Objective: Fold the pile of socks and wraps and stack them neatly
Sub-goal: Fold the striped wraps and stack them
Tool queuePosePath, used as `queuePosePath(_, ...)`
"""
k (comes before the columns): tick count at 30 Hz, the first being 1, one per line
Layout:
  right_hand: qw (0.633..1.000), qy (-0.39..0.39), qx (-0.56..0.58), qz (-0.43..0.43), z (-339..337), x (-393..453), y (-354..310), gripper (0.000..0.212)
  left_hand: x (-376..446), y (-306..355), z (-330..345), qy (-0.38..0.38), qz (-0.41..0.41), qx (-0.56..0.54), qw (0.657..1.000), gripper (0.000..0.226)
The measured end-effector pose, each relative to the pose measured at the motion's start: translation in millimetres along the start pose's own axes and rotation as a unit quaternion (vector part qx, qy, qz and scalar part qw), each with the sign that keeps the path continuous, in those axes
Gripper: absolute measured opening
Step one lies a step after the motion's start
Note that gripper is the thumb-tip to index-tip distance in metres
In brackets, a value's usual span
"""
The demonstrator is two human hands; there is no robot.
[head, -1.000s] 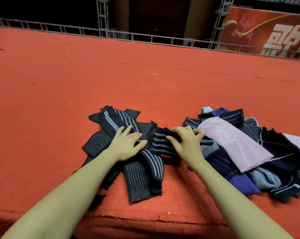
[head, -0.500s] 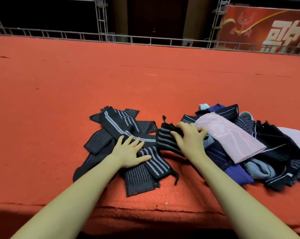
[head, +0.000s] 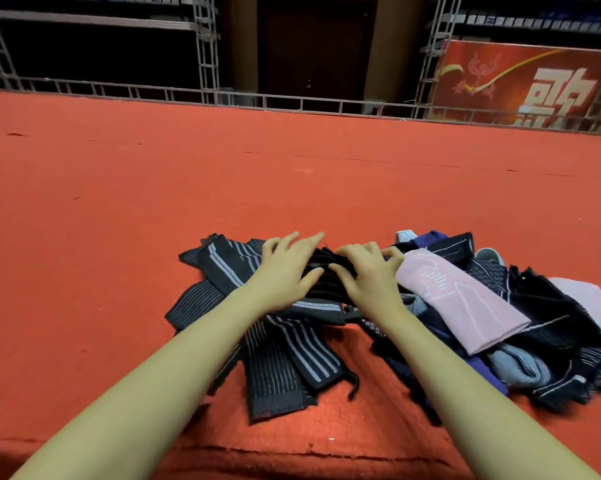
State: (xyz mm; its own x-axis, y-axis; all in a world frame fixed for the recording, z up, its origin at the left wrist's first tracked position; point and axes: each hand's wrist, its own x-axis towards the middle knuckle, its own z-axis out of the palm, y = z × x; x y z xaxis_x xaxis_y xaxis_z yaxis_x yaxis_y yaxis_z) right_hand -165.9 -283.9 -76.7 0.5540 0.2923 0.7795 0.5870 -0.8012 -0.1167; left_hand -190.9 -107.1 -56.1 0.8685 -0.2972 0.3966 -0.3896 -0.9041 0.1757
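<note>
I count two heaps on the red carpeted floor: a spread of dark striped wraps on my left and a mixed pile of socks on my right, the two meeting under my hands. In the left heap I make out roughly five or six overlapping bands, though the layers hide an exact number; in the right pile one pink sock lies on top, with a second pale pink piece at the far right edge, a purple one at the back and several navy and grey ones beneath. My left hand lies flat on the wraps, fingers spread and straight, its grip closed on nothing. My right hand is just beside it, fingers curled into a bunched black striped wrap between the two hands; how firmly it pinches, I cannot tell for sure. The pink sock's long axis runs from far left to near right. The nearest wraps run lengthwise toward me, ends at the carpet's front edge. Behind the carpet stand a metal truss rail, a dark door and a red banner.
</note>
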Motion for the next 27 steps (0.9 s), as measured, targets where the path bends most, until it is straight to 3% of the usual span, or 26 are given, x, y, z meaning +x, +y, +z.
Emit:
queuePosePath(2,1.000,0.010,0.001,-0.023,3.7,5.9,3.4,0.012,10.5,-3.9,2.2,-0.005,0.002,-0.028,1.000,0.046)
queuePosePath(5,0.999,0.027,-0.004,-0.025,12.6,15.9,9.8,0.020,20.9,-8.7,9.4,0.046,-0.006,-0.080,0.996,0.031)
queuePosePath(10,0.998,-0.003,-0.052,-0.018,37.8,34.9,27.9,0.027,47.2,-31.9,24.0,0.068,-0.046,-0.104,0.991,0.027)
queuePosePath(17,0.998,-0.033,-0.026,0.037,98.3,84.2,68.5,0.030,123.4,-77.6,49.7,0.065,-0.109,-0.170,0.977,0.026)
queuePosePath(24,0.996,-0.056,-0.037,0.060,181.4,117.5,122.2,0.019,205.0,-126.4,106.0,0.036,-0.144,-0.101,0.984,0.023)
queuePosePath(27,0.992,-0.094,-0.050,0.075,216.7,119.0,135.2,0.017,222.8,-146.6,132.3,-0.011,-0.158,-0.053,0.986,0.026)
